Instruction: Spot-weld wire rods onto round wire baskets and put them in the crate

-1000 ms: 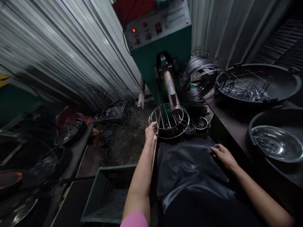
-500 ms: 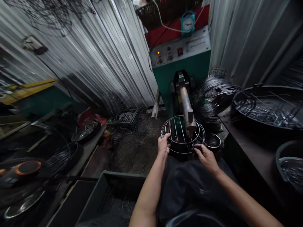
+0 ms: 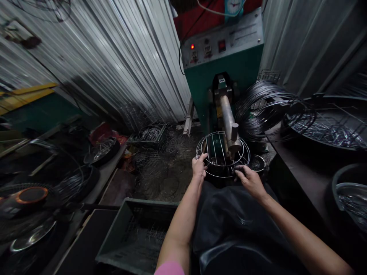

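Observation:
A round wire rack (image 3: 220,177) with two rings and several straight cross wires sits around the lower end of a metal machine arm (image 3: 229,116). My left hand (image 3: 198,167) is closed on the rack's left side, thumb over the upper ring. At the front right of the rack, my right hand (image 3: 249,180) is closed in a pinch right beside the arm's tip (image 3: 231,156). Its fingertips are dark, and what they pinch is too small to make out. Under the rack, the machine's lower part is mostly hidden.
Behind the rack stands a green machine (image 3: 197,84) with a lit red lamp. A wire coil (image 3: 263,110) and a large pan of wire pieces (image 3: 329,143) are on the right. A plastic crate (image 3: 114,233) stands at lower left, with loose wirework (image 3: 169,147) on the floor beyond.
My view has tipped downward a little, so the machine sits higher in the picture. Both hands keep their places at the rack, which stays around the machine arm.

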`<state>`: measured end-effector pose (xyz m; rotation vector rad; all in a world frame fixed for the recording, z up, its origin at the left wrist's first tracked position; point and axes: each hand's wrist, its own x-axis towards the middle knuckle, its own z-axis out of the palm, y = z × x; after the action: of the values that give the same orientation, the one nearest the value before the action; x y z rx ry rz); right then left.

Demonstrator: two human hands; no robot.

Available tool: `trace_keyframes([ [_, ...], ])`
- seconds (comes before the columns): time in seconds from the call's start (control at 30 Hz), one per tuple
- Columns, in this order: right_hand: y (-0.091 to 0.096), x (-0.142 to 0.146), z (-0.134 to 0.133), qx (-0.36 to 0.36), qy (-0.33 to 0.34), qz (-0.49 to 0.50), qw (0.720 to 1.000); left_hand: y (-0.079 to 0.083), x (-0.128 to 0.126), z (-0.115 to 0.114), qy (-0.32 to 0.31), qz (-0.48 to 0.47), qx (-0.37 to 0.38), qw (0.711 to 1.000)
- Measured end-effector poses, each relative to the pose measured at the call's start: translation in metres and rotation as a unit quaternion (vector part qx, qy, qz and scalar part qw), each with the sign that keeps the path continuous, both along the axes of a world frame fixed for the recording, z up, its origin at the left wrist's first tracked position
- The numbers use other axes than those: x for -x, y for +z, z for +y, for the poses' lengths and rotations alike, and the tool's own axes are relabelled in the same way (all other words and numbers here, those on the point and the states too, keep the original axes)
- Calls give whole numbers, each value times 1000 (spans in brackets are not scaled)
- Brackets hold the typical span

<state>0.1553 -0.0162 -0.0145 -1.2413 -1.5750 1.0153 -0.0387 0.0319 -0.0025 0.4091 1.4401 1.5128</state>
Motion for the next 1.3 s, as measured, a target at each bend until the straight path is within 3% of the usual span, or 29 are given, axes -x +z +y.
trace_keyframes([
  [0.87,-1,0,9,-8,-11,26,1000,1,-3,9,-4,-19,10,1000],
  [1.3,2,2,13,-22,-8,21,1000,2,-3,13,0,-33,56,998],
])
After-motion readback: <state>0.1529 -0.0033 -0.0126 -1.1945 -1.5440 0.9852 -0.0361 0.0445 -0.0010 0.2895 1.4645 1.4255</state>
